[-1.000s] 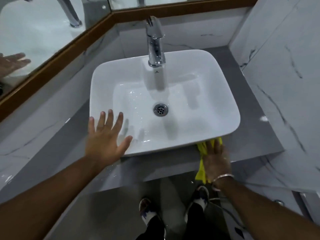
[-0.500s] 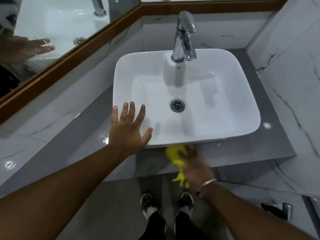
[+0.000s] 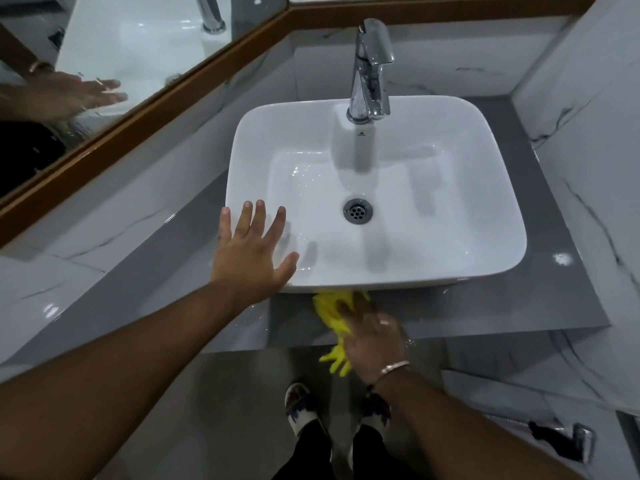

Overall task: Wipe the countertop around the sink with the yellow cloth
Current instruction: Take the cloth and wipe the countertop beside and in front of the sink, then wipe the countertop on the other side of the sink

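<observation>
A white rectangular sink (image 3: 485, 209) sits on a grey countertop (image 3: 519, 306). The yellow cloth (image 3: 329, 308) lies on the front strip of the countertop, just below the sink's front rim, with one end hanging over the edge. My right hand (image 3: 372, 336) presses flat on the cloth and is blurred with motion. My left hand (image 3: 251, 258) has its fingers spread and rests over the sink's front left corner, holding nothing.
A chrome tap (image 3: 370, 71) stands at the back of the sink, above the drain (image 3: 358, 210). A wood-framed mirror (image 3: 104, 64) runs along the left and back. White marble walls close in on both sides. A spray hose (image 3: 554, 434) hangs at lower right.
My right hand has slid the yellow cloth leftwards along the front strip of the countertop, from below the sink's right corner to below its middle. My left hand has kept its place on the sink's corner.
</observation>
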A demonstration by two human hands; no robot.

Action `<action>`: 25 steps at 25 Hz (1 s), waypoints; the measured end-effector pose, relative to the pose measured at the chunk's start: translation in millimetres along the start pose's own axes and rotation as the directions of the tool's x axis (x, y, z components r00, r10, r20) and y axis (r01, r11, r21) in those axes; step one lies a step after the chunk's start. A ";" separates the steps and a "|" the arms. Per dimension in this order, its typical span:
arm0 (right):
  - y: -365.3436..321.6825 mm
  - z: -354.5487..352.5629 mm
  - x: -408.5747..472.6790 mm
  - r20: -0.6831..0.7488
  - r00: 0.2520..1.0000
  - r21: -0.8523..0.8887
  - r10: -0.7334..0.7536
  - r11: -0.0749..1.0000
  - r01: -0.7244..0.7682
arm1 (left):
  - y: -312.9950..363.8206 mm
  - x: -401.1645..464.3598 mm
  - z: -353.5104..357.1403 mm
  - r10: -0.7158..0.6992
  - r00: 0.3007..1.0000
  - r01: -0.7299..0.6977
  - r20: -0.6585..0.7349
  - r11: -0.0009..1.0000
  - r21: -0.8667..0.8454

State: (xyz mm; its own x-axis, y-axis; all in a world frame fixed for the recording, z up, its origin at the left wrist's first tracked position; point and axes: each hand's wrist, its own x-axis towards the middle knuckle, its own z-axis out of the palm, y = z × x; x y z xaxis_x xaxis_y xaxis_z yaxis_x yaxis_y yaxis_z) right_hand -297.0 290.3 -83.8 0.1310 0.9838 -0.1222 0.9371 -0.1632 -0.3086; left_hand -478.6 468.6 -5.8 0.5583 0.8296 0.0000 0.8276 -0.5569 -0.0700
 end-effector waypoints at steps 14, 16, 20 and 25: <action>0.8 -24.5 6.9 0.301 0.953 -0.016 0.021 1.000 -0.017 | 1.4 0.2 -3.0 -0.038 0.998 0.038 0.051 0.999 0.003; -2.5 -57.0 0.5 0.208 0.972 0.122 -0.109 0.989 0.085 | 2.0 -1.0 -1.6 -0.031 0.998 0.031 0.048 0.999 -0.009; 45.8 -123.4 12.1 -0.241 0.949 0.008 -0.205 0.977 0.213 | -2.5 0.5 -0.4 -0.014 1.000 0.015 0.023 0.999 -0.033; 71.7 -134.3 56.1 0.021 0.990 -0.323 0.139 0.938 -0.125 | -2.2 -2.6 -1.0 0.005 1.000 -0.005 0.010 0.998 -0.057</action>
State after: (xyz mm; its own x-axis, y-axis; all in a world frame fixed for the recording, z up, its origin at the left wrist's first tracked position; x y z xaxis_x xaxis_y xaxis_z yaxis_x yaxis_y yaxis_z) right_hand -179.1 343.8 13.9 0.2530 0.9499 -0.1837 0.9673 -0.2517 0.0303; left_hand -481.8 467.7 -4.7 0.5619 0.8271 -0.0108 0.8270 -0.5620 -0.0129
